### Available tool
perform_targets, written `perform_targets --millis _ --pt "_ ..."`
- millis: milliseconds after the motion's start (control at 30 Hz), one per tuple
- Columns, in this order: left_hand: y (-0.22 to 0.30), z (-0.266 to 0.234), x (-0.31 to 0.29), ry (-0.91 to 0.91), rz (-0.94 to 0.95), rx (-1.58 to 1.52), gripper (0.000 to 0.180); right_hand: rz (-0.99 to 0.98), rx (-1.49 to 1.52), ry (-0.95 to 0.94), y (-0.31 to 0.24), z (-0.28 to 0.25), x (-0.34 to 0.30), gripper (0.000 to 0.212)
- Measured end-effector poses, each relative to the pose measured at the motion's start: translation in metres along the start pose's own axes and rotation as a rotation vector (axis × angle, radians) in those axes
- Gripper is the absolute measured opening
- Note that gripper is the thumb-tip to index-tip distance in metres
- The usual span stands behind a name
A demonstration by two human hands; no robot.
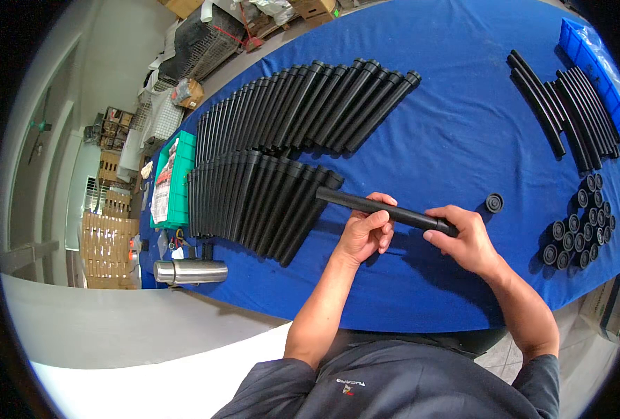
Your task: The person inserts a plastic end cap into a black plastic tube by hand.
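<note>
A black tube point(400, 214) is held slantwise above the blue cloth, between my two hands. My left hand point(367, 229) grips it near its middle, thumb on top and fingers curled beneath. My right hand point(465, 237) is closed round its lower right end, where a black cap seems to sit, partly hidden by the fingers. The tube's other end points up and left, close to the near row of capped black tubes point(261, 199). A single round black cap point(493, 202) lies on the cloth just beyond my right hand.
Behind the near row lies a second row of capped black tubes point(289, 105). Several loose caps point(579, 241) and plain tubes point(575, 112) lie at the right, by a blue crate point(596, 70). At the left are a green bin point(190, 150) and a steel flask point(198, 271).
</note>
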State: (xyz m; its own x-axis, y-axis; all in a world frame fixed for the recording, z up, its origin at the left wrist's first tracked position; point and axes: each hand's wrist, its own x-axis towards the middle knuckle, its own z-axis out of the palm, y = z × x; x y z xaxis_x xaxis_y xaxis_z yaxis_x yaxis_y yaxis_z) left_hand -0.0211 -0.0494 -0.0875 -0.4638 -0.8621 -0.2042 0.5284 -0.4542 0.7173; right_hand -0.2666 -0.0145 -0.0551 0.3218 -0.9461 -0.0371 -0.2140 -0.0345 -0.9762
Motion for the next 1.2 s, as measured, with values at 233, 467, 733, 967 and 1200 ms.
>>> perform_targets --millis 233,467,733,967,1200 --pt "0.001 0.001 -0.001 0.029 -0.026 -0.003 0.031 -0.506 -0.409 0.177 0.007 0.006 0.0 0.042" --pt "0.001 -0.002 0.0 -0.003 -0.003 0.022 0.032 0.298 0.162 -0.154 -0.009 -0.003 0.004 0.044" --pt "0.002 -0.001 0.0 -0.01 -0.003 0.013 0.031 0.282 0.309 -0.143 0.0 0.0 0.005 0.039" --pt "0.002 -0.004 -0.001 -0.002 -0.003 0.012 0.032 0.059 0.059 -0.049 -0.008 -0.002 0.003 0.042" --pt "0.002 0.003 0.0 -0.01 -0.008 -0.01 0.029 -0.302 -0.2 0.091 0.0 -0.001 0.001 0.04"
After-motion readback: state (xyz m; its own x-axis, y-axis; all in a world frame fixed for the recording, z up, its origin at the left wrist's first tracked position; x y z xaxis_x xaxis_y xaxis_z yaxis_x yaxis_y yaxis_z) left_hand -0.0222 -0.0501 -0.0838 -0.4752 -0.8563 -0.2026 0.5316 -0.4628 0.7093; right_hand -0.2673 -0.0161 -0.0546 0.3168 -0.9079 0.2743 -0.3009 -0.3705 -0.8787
